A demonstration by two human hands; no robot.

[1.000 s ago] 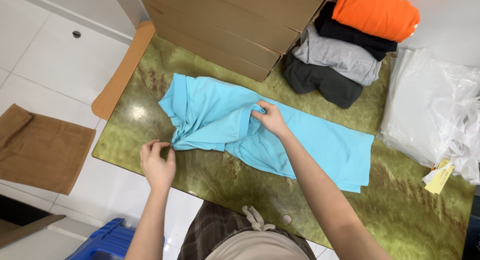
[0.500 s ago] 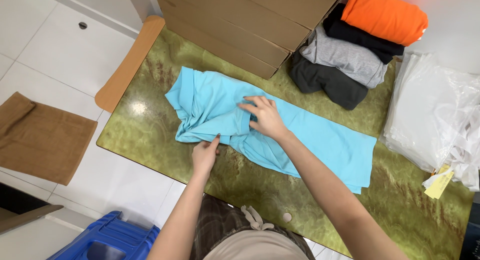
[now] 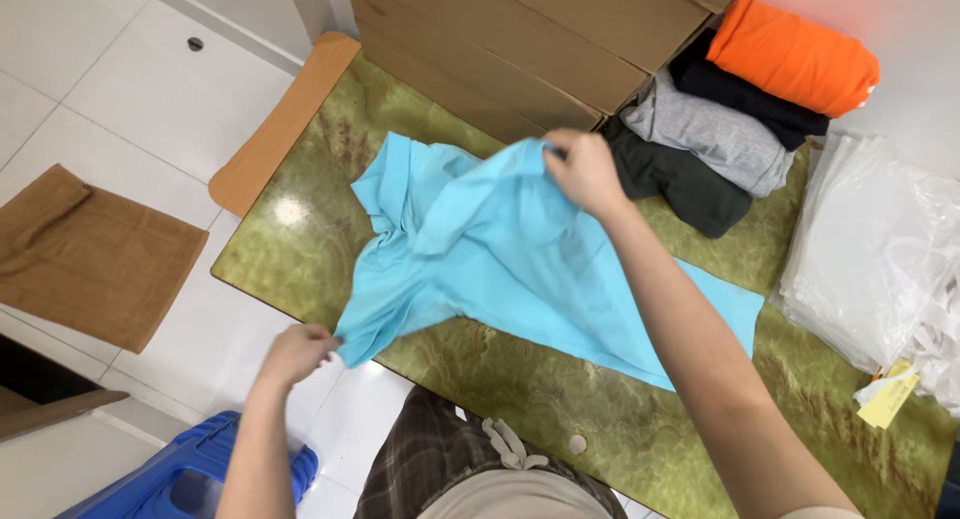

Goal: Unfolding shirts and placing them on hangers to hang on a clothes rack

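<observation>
Fingers (image 3: pixel 572 155) closed on blue shirt (image 3: pixel 500 269)

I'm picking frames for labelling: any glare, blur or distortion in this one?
Head view: a bright glare spot on the green table; the left hand and light-blue shirt look slightly motion-soft; the right hand is fairly sharp; the plastic bags look washed out; no marked distortion.

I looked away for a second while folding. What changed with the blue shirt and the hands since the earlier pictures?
Both hands have taken hold of the light blue shirt and lifted its near part. The right hand moved up toward the boxes; the left hand pulled back past the table edge. The folded clothes stack and plastic bags stayed put.
</observation>
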